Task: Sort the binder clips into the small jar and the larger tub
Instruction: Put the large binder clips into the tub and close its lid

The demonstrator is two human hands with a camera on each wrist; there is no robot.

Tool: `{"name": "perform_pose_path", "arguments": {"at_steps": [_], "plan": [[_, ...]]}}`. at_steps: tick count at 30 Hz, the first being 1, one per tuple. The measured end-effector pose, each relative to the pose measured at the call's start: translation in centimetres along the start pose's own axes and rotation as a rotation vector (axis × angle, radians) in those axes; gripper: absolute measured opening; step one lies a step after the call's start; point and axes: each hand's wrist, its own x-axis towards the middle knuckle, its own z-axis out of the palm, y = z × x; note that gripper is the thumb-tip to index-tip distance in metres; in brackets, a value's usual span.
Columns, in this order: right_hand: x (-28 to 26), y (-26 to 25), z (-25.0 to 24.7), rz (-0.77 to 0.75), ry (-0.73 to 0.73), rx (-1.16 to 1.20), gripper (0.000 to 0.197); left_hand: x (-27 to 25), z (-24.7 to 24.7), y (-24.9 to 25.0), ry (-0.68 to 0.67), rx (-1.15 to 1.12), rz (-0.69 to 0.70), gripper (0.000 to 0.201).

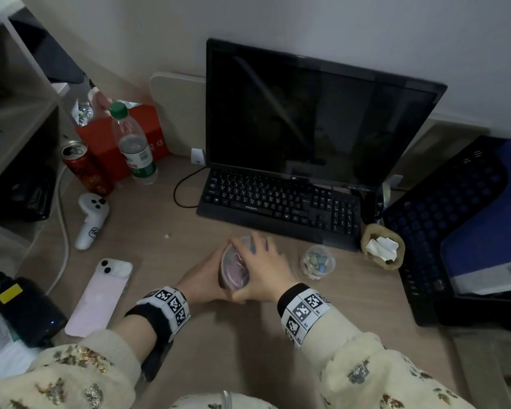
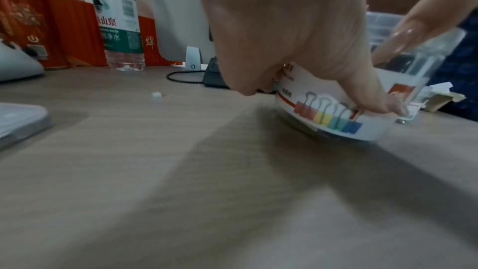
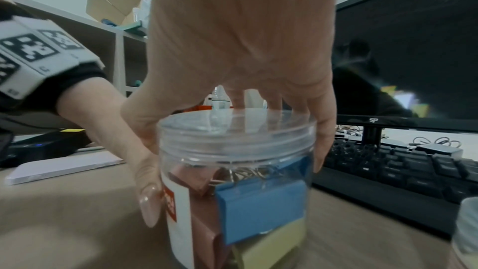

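Both hands wrap the larger tub [image 1: 236,267] on the surface [image 1: 219,335], left hand [image 1: 201,278] gripping its wall, right hand [image 1: 263,264] clasping its lid, large binder clips [image 3: 258,208] inside, small jar [image 1: 317,261] already filled: sorting looks nearly finished.

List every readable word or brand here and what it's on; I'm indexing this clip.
"SP": monitor bezel.
"PASON", roughly: keyboard.
"山泉" and "净水": water bottle label.
"焊": red box.
Larger tub label: small print blurred, unreadable.
Wristband squares: coded markers, no words.

Cream sleeves [image 1: 363,361] with perhaps gold floral flecks, black cuffs; white marker-printed wristbands [image 1: 303,308]
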Motion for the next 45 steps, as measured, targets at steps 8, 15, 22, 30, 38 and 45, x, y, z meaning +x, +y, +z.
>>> {"name": "perform_pose_path", "arguments": {"at_steps": [8, 15, 22, 30, 38, 45], "plan": [[2.2, 5.0, -1.2, -0.011, 0.088, 0.148, 0.083, 1.1, -0.9, 0.4, 0.095, 0.095, -0.077, 0.130], [0.6, 8.8, 0.6, 0.727, -0.117, 0.171, 0.092, 1.9, -0.7, 1.6, 0.221, 0.239, -0.106, 0.133], [-0.2, 8.1, 2.0, 0.452, -0.112, 0.233, 0.072, 1.4, 0.0, 1.2, 0.199, 0.523, 0.096, 0.114], [0.7, 7.6, 2.3, 0.206, -0.094, 0.249, 0.070, 2.1, -0.1, 1.9, 0.094, 0.821, 0.193, 0.098], [-0.8, 6.4, 2.4, 0.376, 0.001, 0.164, 0.075, 2.2, 0.0, 3.0, 0.048, 1.002, 0.086, 0.095], [-2.2, 5.5, 3.0, 0.374, -0.051, 0.113, 0.074, 1.7, 0.0, 4.6, -0.040, 1.068, 0.007, 0.098]]}}
